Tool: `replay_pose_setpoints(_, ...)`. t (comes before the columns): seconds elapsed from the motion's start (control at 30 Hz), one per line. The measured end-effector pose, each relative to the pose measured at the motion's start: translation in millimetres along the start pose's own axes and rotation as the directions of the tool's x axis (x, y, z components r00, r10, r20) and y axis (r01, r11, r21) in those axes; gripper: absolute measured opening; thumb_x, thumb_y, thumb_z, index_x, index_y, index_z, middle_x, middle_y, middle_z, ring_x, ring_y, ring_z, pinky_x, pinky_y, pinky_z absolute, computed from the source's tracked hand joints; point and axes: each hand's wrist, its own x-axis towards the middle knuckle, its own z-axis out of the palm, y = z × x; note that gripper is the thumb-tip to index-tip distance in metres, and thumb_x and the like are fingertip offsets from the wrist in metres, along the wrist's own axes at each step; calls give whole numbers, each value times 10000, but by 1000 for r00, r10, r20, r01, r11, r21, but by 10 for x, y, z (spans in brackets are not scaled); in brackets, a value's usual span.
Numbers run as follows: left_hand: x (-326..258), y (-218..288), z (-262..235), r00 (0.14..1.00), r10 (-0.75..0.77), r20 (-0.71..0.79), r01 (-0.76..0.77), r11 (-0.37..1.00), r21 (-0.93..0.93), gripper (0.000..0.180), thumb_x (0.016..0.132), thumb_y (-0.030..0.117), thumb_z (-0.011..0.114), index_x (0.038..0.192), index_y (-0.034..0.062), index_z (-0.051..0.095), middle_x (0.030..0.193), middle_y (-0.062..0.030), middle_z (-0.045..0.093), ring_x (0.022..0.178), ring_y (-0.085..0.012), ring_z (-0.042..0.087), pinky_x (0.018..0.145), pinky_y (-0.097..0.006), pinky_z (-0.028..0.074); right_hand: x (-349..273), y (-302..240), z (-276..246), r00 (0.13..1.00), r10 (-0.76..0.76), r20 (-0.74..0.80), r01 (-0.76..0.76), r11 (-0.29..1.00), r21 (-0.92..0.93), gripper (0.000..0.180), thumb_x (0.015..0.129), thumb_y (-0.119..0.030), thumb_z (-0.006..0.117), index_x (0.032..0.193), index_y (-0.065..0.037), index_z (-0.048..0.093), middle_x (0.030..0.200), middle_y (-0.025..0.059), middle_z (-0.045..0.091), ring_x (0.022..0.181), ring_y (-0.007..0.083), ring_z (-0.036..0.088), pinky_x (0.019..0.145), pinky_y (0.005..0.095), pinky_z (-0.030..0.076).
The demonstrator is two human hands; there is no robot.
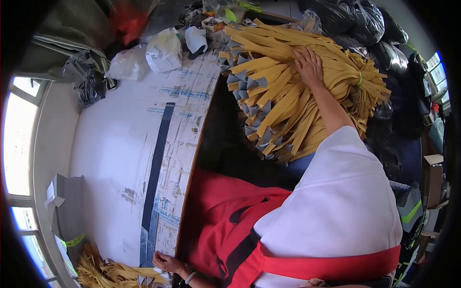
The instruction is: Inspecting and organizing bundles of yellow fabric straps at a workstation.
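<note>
My right hand (309, 66) lies on a large bundle of mustard-yellow fabric strips (288, 101), fingers stretched out and flat over the strips. Grey tabs cover many strip ends on the left side, and a thin yellow-green tie (360, 78) cinches the bundle at its right. My left hand (168, 263) rests at the near edge of the white worktable (110, 139), fingers curled together; whatever they pinch is hidden. Just beside it lies a second group of yellow strips (113, 272), also with grey tabs. A dark strip (157, 163) runs lengthwise along the tabletop.
A stack of grey sheets (67, 206) stands at the table's left by the windows. Clear plastic bags (128, 63) and a white package (164, 50) sit at the far end. Black plastic bags (345, 19) pile behind the large bundle. A cardboard box (433, 175) stands at right.
</note>
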Motion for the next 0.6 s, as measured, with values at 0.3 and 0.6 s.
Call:
replay_pose_setpoints(0.3, -35, 249, -214, 997, -76, -34, 80, 983, 163, 120, 874, -15, 565, 977, -16, 627, 947, -160, 605, 903, -336, 569, 806, -421, 462, 255, -293, 450, 996, -30, 89, 37, 997, -72, 478, 1052, -431, 383, 1479, -229, 457, 1514, 53, 449, 1436, 235, 331, 1163, 424, 237)
replay_pose_setpoints(0.6, -6, -68, -528, 937, -349, 6, 308, 816, -489, 133, 865, -47, 621, 982, 4, 659, 952, -119, 624, 833, -232, 622, 751, -316, 513, 1668, 494, 653, 979, -196, -60, 198, 827, 526, 520, 1045, -342, 435, 1499, -91, 435, 1527, 121, 450, 1352, 328, 467, 1105, 392, 358)
